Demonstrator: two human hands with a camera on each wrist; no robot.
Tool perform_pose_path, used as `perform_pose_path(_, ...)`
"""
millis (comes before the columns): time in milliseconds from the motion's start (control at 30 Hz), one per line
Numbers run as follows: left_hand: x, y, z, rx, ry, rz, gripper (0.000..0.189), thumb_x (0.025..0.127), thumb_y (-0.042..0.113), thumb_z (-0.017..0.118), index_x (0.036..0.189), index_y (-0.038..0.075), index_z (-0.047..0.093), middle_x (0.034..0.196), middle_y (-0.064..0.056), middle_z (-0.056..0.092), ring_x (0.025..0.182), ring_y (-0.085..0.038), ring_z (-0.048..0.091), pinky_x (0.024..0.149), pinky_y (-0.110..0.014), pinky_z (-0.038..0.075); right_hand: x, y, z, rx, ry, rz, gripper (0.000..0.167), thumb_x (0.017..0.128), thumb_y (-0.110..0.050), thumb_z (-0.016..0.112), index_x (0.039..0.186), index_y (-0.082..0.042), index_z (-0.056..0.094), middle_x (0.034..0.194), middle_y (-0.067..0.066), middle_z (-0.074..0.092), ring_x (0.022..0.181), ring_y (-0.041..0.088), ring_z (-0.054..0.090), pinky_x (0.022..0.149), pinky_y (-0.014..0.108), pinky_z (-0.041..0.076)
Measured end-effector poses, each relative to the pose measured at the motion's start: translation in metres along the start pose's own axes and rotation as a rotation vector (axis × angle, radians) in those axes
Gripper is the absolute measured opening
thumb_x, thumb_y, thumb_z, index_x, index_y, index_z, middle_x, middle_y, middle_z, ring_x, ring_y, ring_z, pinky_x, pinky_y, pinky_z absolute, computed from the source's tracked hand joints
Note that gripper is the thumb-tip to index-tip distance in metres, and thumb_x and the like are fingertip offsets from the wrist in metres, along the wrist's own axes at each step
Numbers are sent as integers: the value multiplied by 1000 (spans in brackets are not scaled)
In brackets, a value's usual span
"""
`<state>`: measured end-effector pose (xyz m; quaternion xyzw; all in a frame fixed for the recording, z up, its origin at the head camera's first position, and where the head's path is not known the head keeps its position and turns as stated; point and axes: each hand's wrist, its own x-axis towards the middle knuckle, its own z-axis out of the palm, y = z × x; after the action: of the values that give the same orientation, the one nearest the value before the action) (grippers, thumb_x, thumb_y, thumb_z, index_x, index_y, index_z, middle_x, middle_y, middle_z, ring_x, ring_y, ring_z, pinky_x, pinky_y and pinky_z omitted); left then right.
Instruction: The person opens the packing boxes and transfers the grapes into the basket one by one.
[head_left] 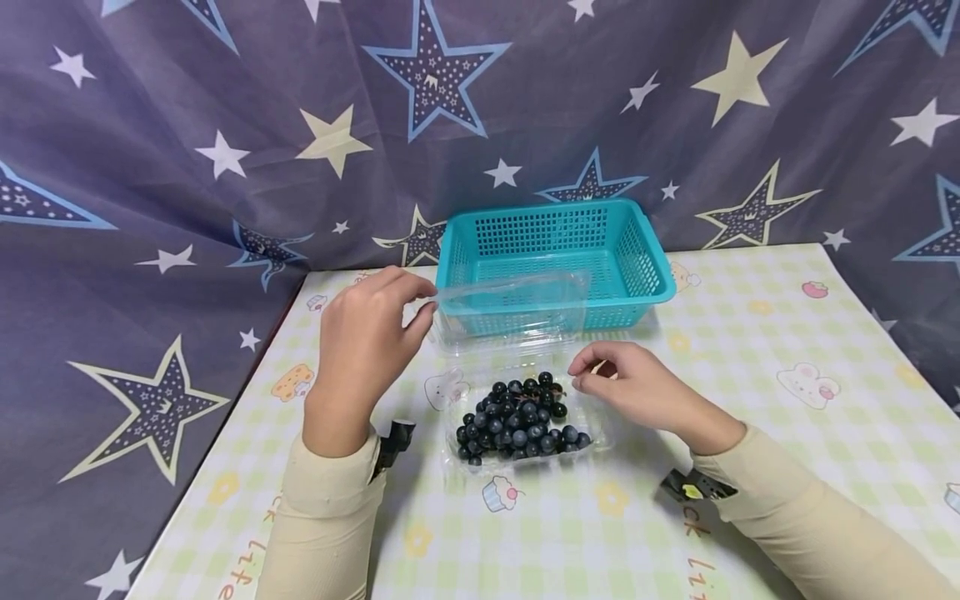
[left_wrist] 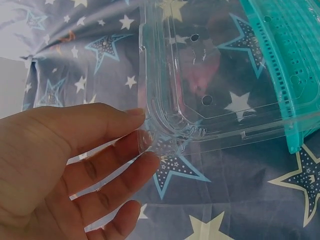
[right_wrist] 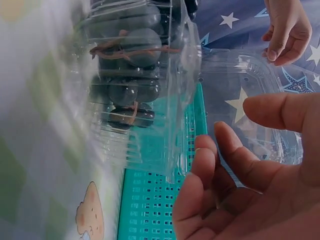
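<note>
A clear plastic clamshell box (head_left: 597, 417) lies on the table with its lid (head_left: 517, 340) raised at the back. In its base sits a bunch of dark grapes (head_left: 513, 423); brown stems show among them in the right wrist view. My left hand (head_left: 367, 333) pinches the left corner of the lid between thumb and fingertips, and that corner shows up close in the left wrist view. My right hand (head_left: 637, 387) hovers at the right rim of the base, thumb and fingers apart and loosely bent, holding nothing.
Behind the box stands a turquoise plastic basket (head_left: 641, 292), partly seen through the lid. A checked, cartoon-printed cloth (head_left: 750, 358) covers the table. A dark star-patterned curtain (head_left: 285, 75) hangs behind and to the sides.
</note>
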<state>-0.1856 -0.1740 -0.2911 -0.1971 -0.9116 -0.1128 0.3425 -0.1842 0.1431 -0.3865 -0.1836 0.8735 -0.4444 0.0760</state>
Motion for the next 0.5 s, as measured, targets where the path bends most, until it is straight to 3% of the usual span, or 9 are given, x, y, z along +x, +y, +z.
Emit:
perform_pose_path(300,-1,0,1,3,-7,-2,11,89,15,77,100,19,79,101,2,76,70,-21,66,59,-42,51,0,8,10,-106,83,-120,14,94,-11,68,104,-18,75,103,-1,71,84,12,64,73,29,54)
perform_pose_path(500,0,2,3,-6,-11,-7,11,90,19,76,100,18,79,103,1,77,73,-23,68,60,-43,51,1,13,14,-125,63,-174,18,92,-6,69,107,-13,76,107,5,72,84,13,63,72,27,54)
